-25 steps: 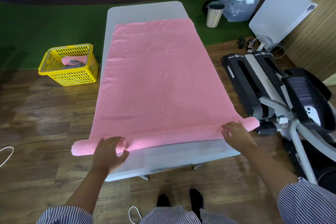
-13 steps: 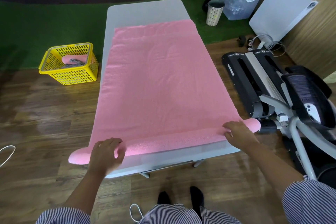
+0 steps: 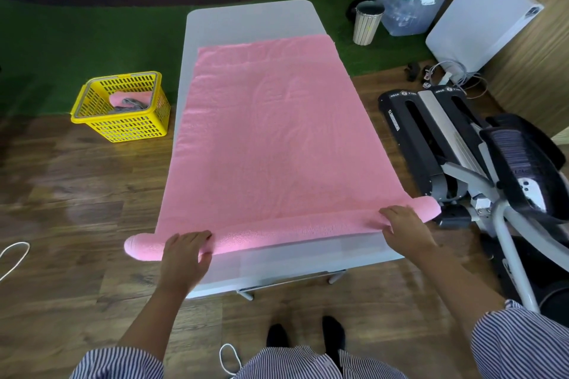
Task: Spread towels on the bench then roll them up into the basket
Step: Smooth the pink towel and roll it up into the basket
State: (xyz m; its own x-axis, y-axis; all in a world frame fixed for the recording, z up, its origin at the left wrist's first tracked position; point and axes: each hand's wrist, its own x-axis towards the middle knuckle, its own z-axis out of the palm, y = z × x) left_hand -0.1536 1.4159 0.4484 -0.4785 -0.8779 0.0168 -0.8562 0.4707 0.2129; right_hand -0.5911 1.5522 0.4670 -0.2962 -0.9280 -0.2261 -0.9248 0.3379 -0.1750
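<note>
Towel (image 3: 277,144) in pink lies spread flat down the length of the counter (image 3: 246,18), its near end already wound into a thin roll (image 3: 292,232) that runs across the near edge and overhangs both the left and right sides. My left hand (image 3: 184,255) rests on the roll near the counter's near-left corner, fingers relaxed and lying over the cloth, not clenched; my right hand (image 3: 403,226) sits on it near the near-right corner, its grip likewise a loose, pressing palm and not a pinch. To roll well, I judge both palms should push away together at the same pace, pressing down lightly so the roll stays tight and square to the counter's long edges; uneven pushing would cone it. Beyond the counter's left edge, on the floor, stands the yellow basket (image 3: 123,129) with some cloth already inside.
</note>
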